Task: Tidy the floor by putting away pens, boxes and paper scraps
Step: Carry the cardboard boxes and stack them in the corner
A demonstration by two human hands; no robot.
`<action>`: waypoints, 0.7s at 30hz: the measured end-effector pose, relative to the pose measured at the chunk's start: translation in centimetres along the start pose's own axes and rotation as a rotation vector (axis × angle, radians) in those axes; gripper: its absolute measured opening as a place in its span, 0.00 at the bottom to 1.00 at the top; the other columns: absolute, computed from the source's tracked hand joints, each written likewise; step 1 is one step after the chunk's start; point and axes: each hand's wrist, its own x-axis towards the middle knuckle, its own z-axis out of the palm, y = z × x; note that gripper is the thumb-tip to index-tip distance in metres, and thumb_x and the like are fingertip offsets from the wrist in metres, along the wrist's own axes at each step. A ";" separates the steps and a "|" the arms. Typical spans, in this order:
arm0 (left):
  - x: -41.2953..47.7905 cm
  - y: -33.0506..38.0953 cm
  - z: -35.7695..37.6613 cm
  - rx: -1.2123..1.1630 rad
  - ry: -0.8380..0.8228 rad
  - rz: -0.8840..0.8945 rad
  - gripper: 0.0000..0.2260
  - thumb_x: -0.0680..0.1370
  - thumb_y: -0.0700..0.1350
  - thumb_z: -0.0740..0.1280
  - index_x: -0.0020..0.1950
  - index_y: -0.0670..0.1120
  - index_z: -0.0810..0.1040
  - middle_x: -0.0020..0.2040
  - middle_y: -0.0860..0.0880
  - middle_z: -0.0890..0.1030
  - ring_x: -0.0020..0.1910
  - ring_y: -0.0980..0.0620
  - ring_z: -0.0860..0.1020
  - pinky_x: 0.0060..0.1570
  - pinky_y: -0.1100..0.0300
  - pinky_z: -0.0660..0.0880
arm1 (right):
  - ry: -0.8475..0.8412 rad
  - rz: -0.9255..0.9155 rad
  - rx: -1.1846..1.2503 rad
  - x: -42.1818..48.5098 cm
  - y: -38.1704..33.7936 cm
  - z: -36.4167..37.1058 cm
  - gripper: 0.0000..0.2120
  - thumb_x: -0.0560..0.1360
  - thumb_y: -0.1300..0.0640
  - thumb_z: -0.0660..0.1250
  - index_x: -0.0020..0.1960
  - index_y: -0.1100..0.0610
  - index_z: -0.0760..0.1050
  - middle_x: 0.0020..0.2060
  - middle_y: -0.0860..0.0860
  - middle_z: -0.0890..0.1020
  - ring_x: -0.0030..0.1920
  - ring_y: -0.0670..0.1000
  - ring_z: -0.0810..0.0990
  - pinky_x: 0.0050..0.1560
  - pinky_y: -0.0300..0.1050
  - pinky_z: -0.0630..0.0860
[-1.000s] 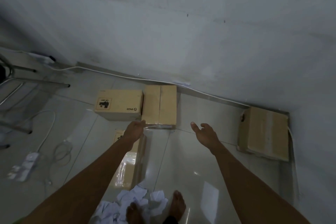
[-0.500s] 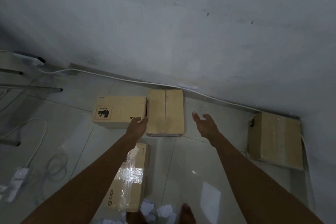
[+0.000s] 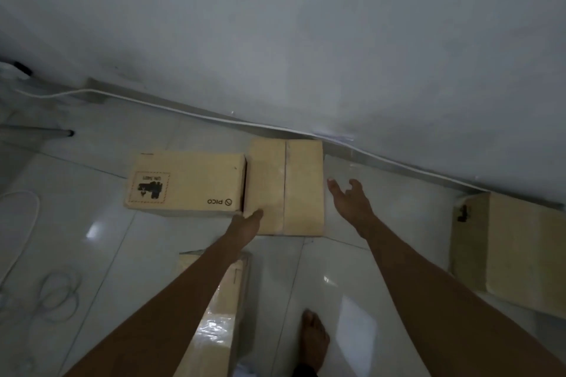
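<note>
Fingers (image 3: 333, 187) of R hand (image 3: 349, 203) are spread apart, empty; L hand (image 3: 246, 223) touches near corner of taped box (image 3: 284, 187), fingers straight. Task only starts: all 4 boxes (image 3: 183, 184) lie on floor (image 3: 92, 254).

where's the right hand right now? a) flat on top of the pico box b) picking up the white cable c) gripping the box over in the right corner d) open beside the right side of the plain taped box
d: the right hand is spread open just right of the plain taped box, over the bare floor, and holds nothing.
</note>
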 end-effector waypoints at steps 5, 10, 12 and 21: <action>6.5 -0.4 2.5 -0.018 0.020 -0.081 0.40 0.75 0.63 0.64 0.76 0.39 0.57 0.75 0.41 0.63 0.72 0.42 0.64 0.72 0.51 0.60 | 0.033 0.011 0.001 6.4 3.4 1.1 0.44 0.73 0.33 0.61 0.78 0.56 0.48 0.75 0.58 0.60 0.73 0.58 0.63 0.71 0.49 0.61; 11.3 -0.7 3.6 0.012 -0.028 -0.106 0.38 0.77 0.65 0.57 0.77 0.42 0.56 0.77 0.44 0.59 0.74 0.45 0.60 0.71 0.53 0.57 | 0.019 0.004 -0.003 11.1 5.7 3.5 0.46 0.73 0.32 0.60 0.78 0.55 0.45 0.76 0.57 0.57 0.74 0.57 0.61 0.71 0.49 0.59; 12.5 -0.8 4.2 0.009 -0.038 -0.118 0.37 0.77 0.66 0.56 0.77 0.42 0.57 0.76 0.44 0.61 0.74 0.45 0.61 0.71 0.54 0.57 | 0.009 0.004 0.001 12.4 6.3 4.6 0.45 0.73 0.32 0.59 0.78 0.54 0.44 0.77 0.57 0.56 0.74 0.57 0.60 0.71 0.50 0.59; 15.6 -2.9 5.8 0.068 0.158 -0.087 0.44 0.71 0.69 0.62 0.77 0.43 0.55 0.74 0.42 0.62 0.70 0.41 0.65 0.68 0.51 0.65 | -0.045 0.050 -0.031 15.1 8.1 8.5 0.47 0.72 0.30 0.59 0.78 0.55 0.43 0.77 0.56 0.56 0.74 0.58 0.60 0.73 0.54 0.60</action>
